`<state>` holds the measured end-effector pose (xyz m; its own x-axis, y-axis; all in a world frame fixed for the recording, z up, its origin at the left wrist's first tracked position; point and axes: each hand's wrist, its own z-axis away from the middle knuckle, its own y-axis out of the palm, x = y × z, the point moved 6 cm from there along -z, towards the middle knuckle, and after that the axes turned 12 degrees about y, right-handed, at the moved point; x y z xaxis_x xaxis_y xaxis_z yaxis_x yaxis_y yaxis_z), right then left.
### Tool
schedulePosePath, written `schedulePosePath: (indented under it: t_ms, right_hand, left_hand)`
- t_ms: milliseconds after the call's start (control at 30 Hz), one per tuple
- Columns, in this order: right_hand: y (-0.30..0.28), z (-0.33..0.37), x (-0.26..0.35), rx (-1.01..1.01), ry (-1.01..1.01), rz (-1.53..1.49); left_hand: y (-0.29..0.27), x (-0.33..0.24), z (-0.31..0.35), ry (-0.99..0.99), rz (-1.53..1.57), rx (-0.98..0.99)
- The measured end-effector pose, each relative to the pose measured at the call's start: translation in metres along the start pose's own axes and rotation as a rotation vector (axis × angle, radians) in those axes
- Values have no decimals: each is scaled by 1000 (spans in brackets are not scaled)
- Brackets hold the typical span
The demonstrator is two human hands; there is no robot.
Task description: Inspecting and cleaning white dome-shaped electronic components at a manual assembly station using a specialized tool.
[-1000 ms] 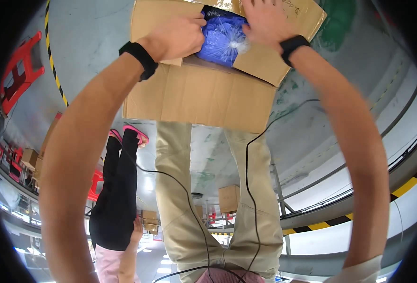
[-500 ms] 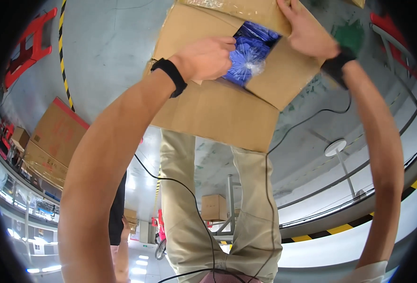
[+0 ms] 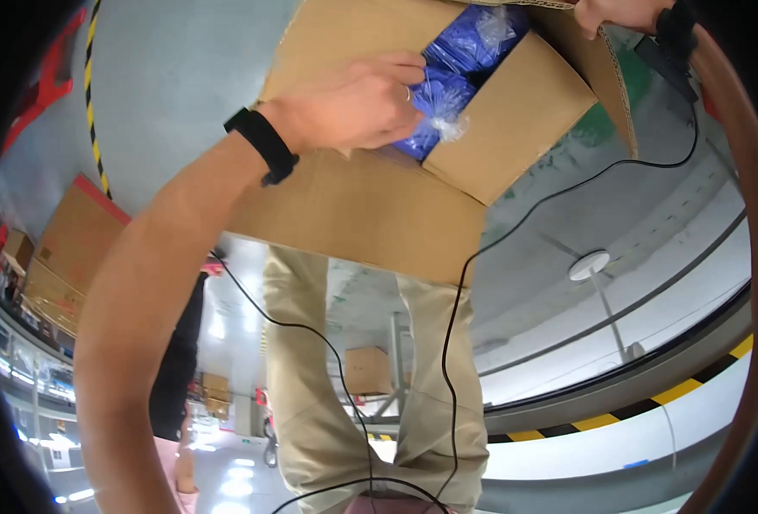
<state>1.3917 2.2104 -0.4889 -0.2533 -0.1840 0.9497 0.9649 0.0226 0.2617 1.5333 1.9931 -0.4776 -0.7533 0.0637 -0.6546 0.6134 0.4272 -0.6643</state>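
right hand (image 3: pixel 623 14) pinches brown cardboard flap (image 3: pixel 589 60), now swung outward | rear blue plastic bag (image 3: pixel 473 41) more exposed | left hand (image 3: pixel 353 103) curled, hold unclear

Left forearm (image 3: pixel 152 257) angled inward, left fingers (image 3: pixel 403 72) curled, right arm (image 3: pixel 746 163) spread wide, right fingers (image 3: pixel 588 19) bent
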Motion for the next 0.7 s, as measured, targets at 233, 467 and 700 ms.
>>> schedulePosePath:
  t_ms: [233, 467, 700]
  right_hand:
    - [146, -73, -25, -777, 573, 805]
    - [180, -135, -114, -1429, 896, 772]
    - [177, -124, -154, -1016, 958, 446]
  left_hand:
    - [30, -8, 56, 3, -35, 165]
    - [32, -4, 33, 62, -41, 313]
    - [24, 1, 29, 71, -46, 433]
